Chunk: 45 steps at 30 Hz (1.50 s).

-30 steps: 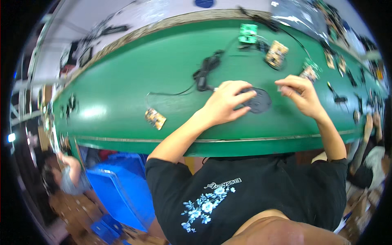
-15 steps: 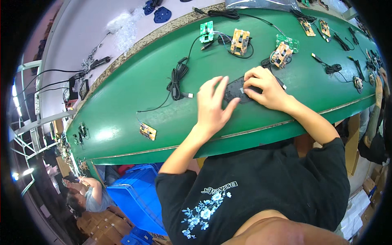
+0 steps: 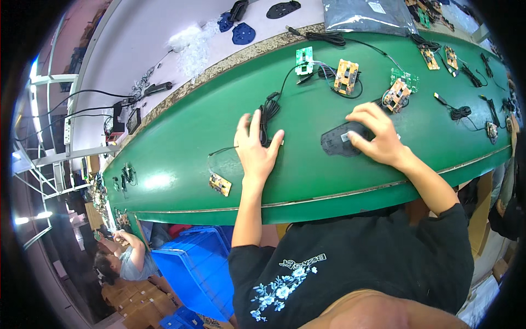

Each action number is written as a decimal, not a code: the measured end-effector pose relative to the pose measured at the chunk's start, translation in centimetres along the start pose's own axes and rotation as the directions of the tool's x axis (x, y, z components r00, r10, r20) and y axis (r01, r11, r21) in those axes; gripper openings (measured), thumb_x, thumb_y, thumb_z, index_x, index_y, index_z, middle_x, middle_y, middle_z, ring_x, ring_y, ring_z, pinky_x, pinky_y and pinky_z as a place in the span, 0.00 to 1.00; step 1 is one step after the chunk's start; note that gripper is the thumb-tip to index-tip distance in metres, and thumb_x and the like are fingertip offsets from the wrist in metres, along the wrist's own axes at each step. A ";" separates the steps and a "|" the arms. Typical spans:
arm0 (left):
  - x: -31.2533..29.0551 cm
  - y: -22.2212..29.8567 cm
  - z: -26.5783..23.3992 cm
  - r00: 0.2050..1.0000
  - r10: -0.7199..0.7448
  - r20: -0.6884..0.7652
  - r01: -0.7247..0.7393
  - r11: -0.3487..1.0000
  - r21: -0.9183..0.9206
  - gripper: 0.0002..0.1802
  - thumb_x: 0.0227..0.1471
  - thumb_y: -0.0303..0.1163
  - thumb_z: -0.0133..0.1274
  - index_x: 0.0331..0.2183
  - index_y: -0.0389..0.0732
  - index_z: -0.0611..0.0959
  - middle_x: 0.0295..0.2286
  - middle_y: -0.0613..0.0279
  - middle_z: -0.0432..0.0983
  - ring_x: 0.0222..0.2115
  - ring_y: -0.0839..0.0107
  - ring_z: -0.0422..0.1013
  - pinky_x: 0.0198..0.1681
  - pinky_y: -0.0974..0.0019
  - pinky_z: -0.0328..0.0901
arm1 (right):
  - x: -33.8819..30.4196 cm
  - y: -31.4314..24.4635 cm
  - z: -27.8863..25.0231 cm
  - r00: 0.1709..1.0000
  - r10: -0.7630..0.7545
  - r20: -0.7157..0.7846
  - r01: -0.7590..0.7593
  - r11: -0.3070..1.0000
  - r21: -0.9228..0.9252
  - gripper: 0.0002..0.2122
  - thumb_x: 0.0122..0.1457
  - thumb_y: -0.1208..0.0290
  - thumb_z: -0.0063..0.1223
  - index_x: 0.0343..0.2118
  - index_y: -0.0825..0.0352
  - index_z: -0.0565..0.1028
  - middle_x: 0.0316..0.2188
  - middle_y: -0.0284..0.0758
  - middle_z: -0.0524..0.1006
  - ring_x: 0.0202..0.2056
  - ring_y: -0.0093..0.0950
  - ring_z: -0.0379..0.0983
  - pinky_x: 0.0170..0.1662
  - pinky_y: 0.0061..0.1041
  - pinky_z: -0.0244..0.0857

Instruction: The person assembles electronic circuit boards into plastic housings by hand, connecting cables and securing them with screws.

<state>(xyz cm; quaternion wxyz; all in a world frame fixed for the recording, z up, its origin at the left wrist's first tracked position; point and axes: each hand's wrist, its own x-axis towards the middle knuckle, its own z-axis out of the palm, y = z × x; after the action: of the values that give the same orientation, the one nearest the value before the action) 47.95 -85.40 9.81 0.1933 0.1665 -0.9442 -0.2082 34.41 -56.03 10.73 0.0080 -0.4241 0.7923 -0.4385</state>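
Our left hand (image 3: 253, 147) has moved away from the black plate (image 3: 335, 142) since half a second ago. It's now spread, not closed on anything, fingertips by the black cable coil (image 3: 269, 109) at its 1 o'clock; can't tell if touching. Our right hand (image 3: 379, 136) stays over the plate, thumb at the pale patch (image 3: 344, 137); we can't tell if it grips. Plate's on the green worktop (image 3: 307, 175), right hand's 9 o'clock. Orange board (image 3: 219, 185): left hand's 7 o'clock.
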 end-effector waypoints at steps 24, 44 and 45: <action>7.6 -32.8 -13.1 0.698 -0.620 -0.358 0.712 0.555 0.430 0.30 0.51 0.44 0.61 0.52 0.39 0.80 0.49 0.37 0.75 0.53 0.46 0.70 0.55 0.48 0.66 | 7.1 4.8 -1.1 0.970 0.224 0.100 -0.174 0.915 -0.363 0.15 0.54 0.67 0.59 0.43 0.66 0.76 0.34 0.41 0.77 0.38 0.43 0.75 0.43 0.41 0.67; -2.5 -24.6 -6.5 0.801 -0.482 -0.356 0.599 0.660 0.454 0.34 0.62 0.57 0.46 0.60 0.45 0.74 0.56 0.39 0.69 0.56 0.42 0.66 0.60 0.45 0.61 | 16.9 -2.2 11.6 0.896 -0.401 0.193 0.435 0.879 -0.193 0.17 0.60 0.56 0.57 0.44 0.65 0.76 0.38 0.40 0.77 0.44 0.40 0.75 0.48 0.42 0.69; 0.2 -21.9 -6.2 0.914 -0.404 0.025 0.309 0.735 0.604 0.26 0.64 0.48 0.44 0.57 0.46 0.79 0.52 0.49 0.76 0.52 0.47 0.72 0.57 0.49 0.64 | 14.3 0.3 7.6 0.917 -0.343 0.204 0.385 0.893 -0.232 0.18 0.60 0.56 0.57 0.45 0.65 0.76 0.40 0.39 0.77 0.44 0.40 0.75 0.49 0.42 0.68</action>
<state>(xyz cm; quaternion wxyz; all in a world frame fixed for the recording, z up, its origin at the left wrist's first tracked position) 55.65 -106.32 5.06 0.0149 0.3796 -0.9237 0.0490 27.98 -70.92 10.97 -0.0692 -0.5957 0.7472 -0.2864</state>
